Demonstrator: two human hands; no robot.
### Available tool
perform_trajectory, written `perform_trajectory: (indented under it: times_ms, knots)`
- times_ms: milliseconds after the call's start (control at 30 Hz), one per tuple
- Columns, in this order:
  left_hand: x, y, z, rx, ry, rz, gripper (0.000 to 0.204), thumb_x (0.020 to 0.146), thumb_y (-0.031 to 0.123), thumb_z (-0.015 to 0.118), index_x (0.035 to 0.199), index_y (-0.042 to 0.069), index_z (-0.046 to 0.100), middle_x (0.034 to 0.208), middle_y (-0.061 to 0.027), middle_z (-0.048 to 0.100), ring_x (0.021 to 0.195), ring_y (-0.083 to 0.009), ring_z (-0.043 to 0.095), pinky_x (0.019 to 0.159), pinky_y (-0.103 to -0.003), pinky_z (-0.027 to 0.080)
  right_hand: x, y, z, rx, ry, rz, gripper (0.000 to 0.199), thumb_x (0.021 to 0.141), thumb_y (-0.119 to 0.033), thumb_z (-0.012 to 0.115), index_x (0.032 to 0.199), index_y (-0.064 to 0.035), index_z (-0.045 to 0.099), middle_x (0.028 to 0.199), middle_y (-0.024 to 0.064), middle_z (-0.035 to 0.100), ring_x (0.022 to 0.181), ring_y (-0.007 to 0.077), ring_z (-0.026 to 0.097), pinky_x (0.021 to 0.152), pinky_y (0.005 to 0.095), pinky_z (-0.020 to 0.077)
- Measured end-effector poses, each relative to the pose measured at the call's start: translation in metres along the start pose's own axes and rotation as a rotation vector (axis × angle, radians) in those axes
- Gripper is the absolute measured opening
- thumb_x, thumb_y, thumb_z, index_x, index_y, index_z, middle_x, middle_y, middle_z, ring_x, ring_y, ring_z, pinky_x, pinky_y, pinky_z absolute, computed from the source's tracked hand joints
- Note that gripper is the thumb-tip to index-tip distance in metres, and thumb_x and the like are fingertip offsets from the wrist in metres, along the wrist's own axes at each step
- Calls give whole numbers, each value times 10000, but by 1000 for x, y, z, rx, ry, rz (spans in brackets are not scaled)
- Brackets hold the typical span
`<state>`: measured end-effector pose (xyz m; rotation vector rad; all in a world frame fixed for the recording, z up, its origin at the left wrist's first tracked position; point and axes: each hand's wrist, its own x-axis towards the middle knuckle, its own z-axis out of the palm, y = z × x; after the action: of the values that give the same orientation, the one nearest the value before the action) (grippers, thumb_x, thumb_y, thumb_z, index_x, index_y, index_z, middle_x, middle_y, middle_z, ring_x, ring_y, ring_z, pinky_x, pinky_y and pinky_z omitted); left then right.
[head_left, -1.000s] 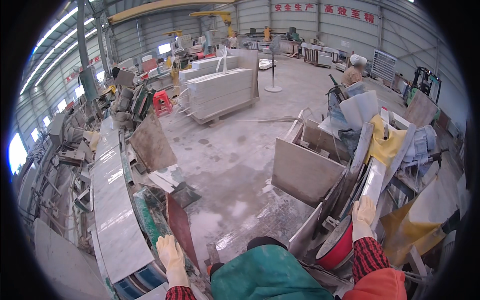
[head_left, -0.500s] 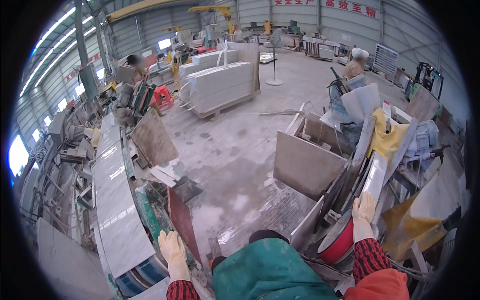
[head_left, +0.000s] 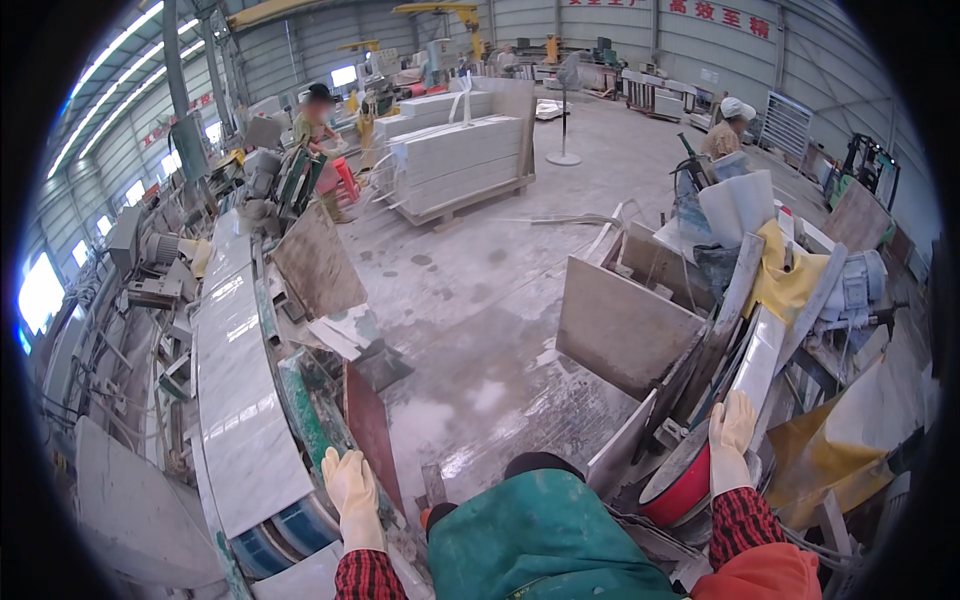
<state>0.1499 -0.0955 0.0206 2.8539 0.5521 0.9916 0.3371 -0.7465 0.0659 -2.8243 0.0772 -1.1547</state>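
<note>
My left hand (head_left: pixel 352 490), in a cream rubber glove, is open with its fingers stretched forward. It is beside the worn green edge (head_left: pixel 312 412) of a machine bed, which carries long polished grey-white stone slabs (head_left: pixel 240 400). My right hand (head_left: pixel 733 430), gloved alike, lies open with fingers extended at the near end of a long shiny white strip (head_left: pixel 757 355). A red-sided round wheel or drum (head_left: pixel 678 487) sits just left of that wrist. Neither hand visibly holds anything. Whether the fingertips press on the surfaces beneath, I cannot tell.
Leaning brown boards (head_left: pixel 318 262) and a large grey-beige panel (head_left: pixel 622 325) flank the wet floor (head_left: pixel 470 370). A strapped stack of pale stone slabs (head_left: pixel 460 160) stands ahead, near a red stool (head_left: pixel 346 180). One person (head_left: pixel 315 125) is at the far left, another (head_left: pixel 728 130) at right.
The whole view has shifted slightly, with the scene moving right and a little down. The person at far left shows more fully beside the red stool. Both my hands keep nearly the same places.
</note>
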Motion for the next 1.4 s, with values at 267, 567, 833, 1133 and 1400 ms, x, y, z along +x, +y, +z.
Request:
perform_trajectory:
  times_ms: [267, 567, 833, 1133, 1400]
  knots:
    - [3, 4, -4, -26, -43, -40, 144, 854, 130, 625, 950, 58, 705, 1009, -109, 685, 1163, -382, 536, 1048, -498, 385, -6, -2, -4, 17, -45, 4, 248, 818, -174, 608, 1025, -44, 570, 1049, 138, 590, 1035, 361, 548, 922, 462, 426]
    - [5, 3, -7, -19, -67, -69, 147, 852, 134, 627, 956, 69, 708, 1011, -98, 689, 1186, -379, 532, 1068, -498, 380, -16, 16, 4, 21, -182, 41, 334, 847, -252, 616, 1135, -86, 575, 1144, 120, 585, 1112, 341, 534, 967, 455, 417]
    - [6, 5, -13, -32, -59, -51, 127, 856, 116, 632, 955, 86, 705, 983, -124, 677, 1107, -392, 558, 1019, -483, 407, 3, 10, -2, -182, -451, 246, 550, 893, -398, 622, 1377, -167, 498, 1344, 81, 520, 1277, 292, 470, 1039, 471, 388]
    - [2, 2, -6, -19, -65, -75, 132, 869, 131, 626, 955, 72, 707, 1003, -102, 692, 1189, -383, 541, 1057, -486, 386, 23, 25, 5, -188, -520, 264, 581, 935, -423, 575, 1443, -166, 459, 1400, 97, 495, 1320, 294, 451, 1073, 475, 367]
    - [18, 29, -21, -44, -117, -109, 105, 849, 108, 629, 911, 58, 696, 943, -114, 670, 1107, -378, 534, 1015, -476, 394, 44, 54, 30, -296, -455, 241, 586, 973, -424, 516, 1489, -162, 425, 1476, 116, 467, 1372, 287, 422, 1095, 468, 358]
